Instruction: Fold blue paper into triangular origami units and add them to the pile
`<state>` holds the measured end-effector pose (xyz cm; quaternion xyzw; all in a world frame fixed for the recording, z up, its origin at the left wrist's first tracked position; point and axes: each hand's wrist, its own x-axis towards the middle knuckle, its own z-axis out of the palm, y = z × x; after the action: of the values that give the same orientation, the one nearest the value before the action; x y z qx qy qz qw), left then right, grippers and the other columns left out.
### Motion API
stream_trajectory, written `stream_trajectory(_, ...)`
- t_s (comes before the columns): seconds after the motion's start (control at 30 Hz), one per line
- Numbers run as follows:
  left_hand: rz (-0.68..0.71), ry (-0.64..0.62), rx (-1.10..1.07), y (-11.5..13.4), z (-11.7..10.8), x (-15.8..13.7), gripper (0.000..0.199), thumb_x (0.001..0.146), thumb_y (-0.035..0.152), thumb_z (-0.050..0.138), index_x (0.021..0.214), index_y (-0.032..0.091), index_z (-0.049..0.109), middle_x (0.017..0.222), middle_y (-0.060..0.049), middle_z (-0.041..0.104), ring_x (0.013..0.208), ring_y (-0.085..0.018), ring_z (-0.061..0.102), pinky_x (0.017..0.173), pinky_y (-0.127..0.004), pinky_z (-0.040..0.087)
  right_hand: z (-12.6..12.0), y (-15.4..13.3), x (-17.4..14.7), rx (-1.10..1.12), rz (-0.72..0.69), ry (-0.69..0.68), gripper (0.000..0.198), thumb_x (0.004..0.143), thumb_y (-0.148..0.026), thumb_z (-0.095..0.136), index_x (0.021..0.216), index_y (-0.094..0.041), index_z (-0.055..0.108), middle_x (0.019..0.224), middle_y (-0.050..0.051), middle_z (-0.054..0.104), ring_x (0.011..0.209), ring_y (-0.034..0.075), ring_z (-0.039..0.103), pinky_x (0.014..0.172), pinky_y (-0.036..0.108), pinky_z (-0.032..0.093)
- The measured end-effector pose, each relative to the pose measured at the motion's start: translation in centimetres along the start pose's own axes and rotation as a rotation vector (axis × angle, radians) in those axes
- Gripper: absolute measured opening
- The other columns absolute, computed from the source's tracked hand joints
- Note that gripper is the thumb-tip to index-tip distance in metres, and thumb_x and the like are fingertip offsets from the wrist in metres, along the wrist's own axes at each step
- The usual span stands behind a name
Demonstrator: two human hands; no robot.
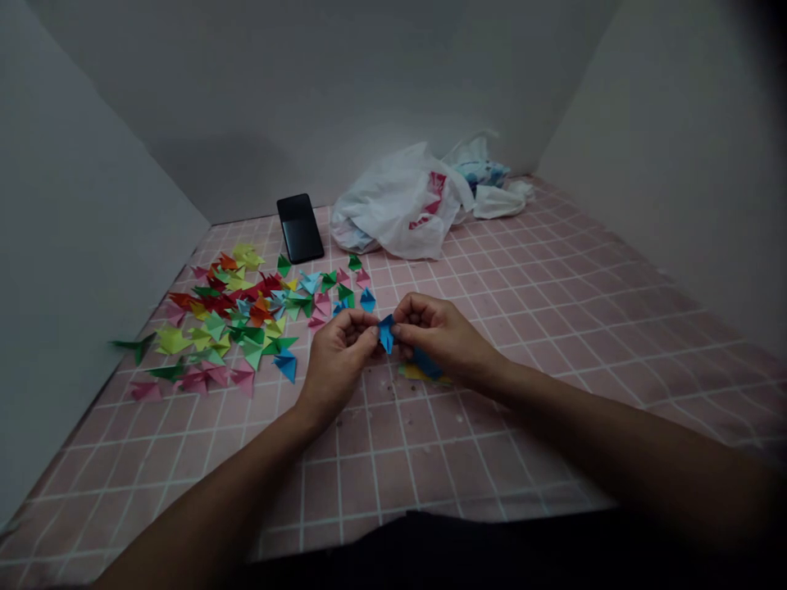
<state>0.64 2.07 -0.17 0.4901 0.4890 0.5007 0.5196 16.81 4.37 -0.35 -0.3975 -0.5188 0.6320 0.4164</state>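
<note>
Between my two hands is a small piece of folded blue paper point(385, 334), held upright above the tablecloth. My left hand point(339, 354) pinches its left side between thumb and fingers. From the other side, my right hand point(439, 334) grips its right edge with thumb and forefinger. Beneath my right hand lie sheets of blue and yellow paper point(421, 373), partly hidden by it. Left of my hands spreads a loose pile of folded paper cranes point(246, 332) in red, green, yellow, pink and blue.
A black phone point(300, 228) lies at the back, beyond the cranes. Beside it sits a crumpled white plastic bag point(399, 201) with red print, and behind that another bag point(485, 172). The pink checked tablecloth point(553, 279) reaches pale walls on three sides.
</note>
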Motion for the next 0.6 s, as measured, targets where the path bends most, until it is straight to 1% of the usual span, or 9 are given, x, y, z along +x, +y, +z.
stream_trajectory(0.13,0.013,-0.021,0.017,-0.11,0.12,-0.08,0.023,0.073,0.024,0.075,0.092,0.016,0.064,0.077,0.001,0.065,0.068,-0.011,0.061,0.064,-0.024,0.052,0.1,-0.09,-0.04,-0.037,-0.034,0.063,0.015,0.069,-0.023,0.07,0.074,-0.02,0.056,0.062,-0.006,0.056,0.051,0.008,0.053,0.05,0.022,0.041)
stream_trajectory(0.23,0.035,-0.028,0.038,-0.17,0.26,-0.17,0.028,0.07,0.019,0.076,0.094,0.018,0.062,0.08,0.001,0.064,0.072,-0.012,0.061,0.066,-0.024,0.051,0.19,-0.09,-0.17,-0.061,-0.042,0.067,0.014,0.071,-0.023,0.069,0.073,-0.02,0.055,0.062,-0.005,0.056,0.052,0.009,0.053,0.051,0.023,0.042)
stream_trajectory(0.3,0.049,-0.025,0.051,-0.19,0.3,-0.19,0.028,0.07,0.017,0.075,0.094,0.019,0.061,0.082,0.001,0.065,0.073,-0.012,0.061,0.067,-0.024,0.051,0.2,-0.05,-0.22,-0.063,-0.041,0.063,0.015,0.071,-0.024,0.069,0.074,-0.021,0.055,0.062,-0.005,0.056,0.053,0.01,0.053,0.05,0.023,0.042)
stream_trajectory(0.43,0.055,-0.001,0.078,-0.17,0.22,-0.16,0.021,0.074,0.018,0.072,0.092,0.018,0.062,0.077,0.001,0.064,0.068,-0.011,0.061,0.063,-0.023,0.05,0.07,0.06,-0.15,-0.041,-0.034,0.032,0.016,0.073,-0.026,0.07,0.075,-0.021,0.055,0.062,-0.005,0.056,0.052,0.009,0.052,0.05,0.023,0.042)
stream_trajectory(0.6,0.007,-0.004,0.021,-0.09,0.22,-0.13,0.014,0.078,0.025,0.07,0.084,0.017,0.061,0.068,0.003,0.063,0.056,-0.01,0.061,0.054,-0.022,0.05,-0.04,0.12,-0.03,-0.046,-0.044,-0.021,0.013,0.075,-0.025,0.068,0.077,-0.02,0.057,0.062,-0.006,0.057,0.051,0.009,0.053,0.05,0.023,0.041)
